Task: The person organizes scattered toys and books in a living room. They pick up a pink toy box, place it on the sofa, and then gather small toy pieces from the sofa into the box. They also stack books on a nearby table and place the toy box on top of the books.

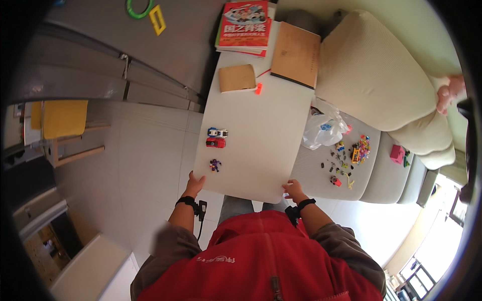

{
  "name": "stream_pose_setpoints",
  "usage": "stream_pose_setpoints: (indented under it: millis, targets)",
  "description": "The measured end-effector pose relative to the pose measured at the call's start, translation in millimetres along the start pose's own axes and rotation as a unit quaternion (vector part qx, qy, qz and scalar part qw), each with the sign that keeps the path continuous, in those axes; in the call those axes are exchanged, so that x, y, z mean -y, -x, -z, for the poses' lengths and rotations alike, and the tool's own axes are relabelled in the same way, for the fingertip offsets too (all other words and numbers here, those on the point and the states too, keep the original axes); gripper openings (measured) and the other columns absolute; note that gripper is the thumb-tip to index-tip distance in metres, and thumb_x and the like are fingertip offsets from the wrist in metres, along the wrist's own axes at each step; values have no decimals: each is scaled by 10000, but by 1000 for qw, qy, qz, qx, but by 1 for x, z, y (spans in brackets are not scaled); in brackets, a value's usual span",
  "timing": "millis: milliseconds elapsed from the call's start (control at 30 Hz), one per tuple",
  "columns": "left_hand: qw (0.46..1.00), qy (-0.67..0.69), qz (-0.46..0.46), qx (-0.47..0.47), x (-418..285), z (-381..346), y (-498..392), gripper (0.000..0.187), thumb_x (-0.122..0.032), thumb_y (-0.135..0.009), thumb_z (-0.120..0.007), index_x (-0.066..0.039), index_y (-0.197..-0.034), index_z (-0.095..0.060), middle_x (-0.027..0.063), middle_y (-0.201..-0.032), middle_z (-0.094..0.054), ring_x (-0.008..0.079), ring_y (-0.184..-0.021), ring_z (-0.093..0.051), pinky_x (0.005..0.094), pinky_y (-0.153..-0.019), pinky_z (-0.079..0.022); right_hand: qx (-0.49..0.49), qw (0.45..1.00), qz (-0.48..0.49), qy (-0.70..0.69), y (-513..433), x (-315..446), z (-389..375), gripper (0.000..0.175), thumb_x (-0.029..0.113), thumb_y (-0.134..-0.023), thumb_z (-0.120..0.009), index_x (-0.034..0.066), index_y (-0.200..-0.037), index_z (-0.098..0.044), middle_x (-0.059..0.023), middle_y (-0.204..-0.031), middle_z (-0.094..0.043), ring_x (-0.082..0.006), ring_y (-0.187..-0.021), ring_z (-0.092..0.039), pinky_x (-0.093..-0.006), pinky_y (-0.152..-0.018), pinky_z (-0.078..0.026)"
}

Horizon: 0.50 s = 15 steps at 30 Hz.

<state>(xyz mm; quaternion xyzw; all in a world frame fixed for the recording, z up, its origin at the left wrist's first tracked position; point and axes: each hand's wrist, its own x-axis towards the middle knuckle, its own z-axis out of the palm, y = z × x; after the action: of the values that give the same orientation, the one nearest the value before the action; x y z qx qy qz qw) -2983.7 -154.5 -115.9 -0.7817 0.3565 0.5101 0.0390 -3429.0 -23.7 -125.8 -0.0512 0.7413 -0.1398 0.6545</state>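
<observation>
My left hand rests at the near left corner of a white table, its thumb by the edge. My right hand is at the near right edge, fingers curled against the rim. Neither seems to hold a loose object. Nearest to my left hand stands a small purple toy figure. Beyond it lie a red toy car and, right behind, a blue and white toy car.
Books, a brown notebook, a large brown folder and an orange piece lie farther back. Right of the table, a grey sofa bears a plastic bag and scattered toy bricks.
</observation>
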Motion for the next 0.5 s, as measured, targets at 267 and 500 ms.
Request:
stream_pose_setpoints:
  millis: [267,500]
  targets:
    - [975,-123,-168,-72,32,29,-29,860,-348,-746,-690,107,-1362,-298,317,-1326,-440,395,-1264,-423,390,-1050,-358,-145,965,1,-219,113,-88,98,355,189,-872,-590,50,-1181,-484,-149,-969,-602,-272,-848,-638,-425,-667,-571]
    - [945,-222,-209,-115,-17,80,19,534,-216,-760,-667,73,-1180,-507,249,-1175,-569,347,-1125,-546,389,-932,-436,-174,869,291,-361,308,-14,150,308,244,-968,-488,-24,-1097,-568,-156,-1001,-631,-226,-910,-637,-365,-828,-532]
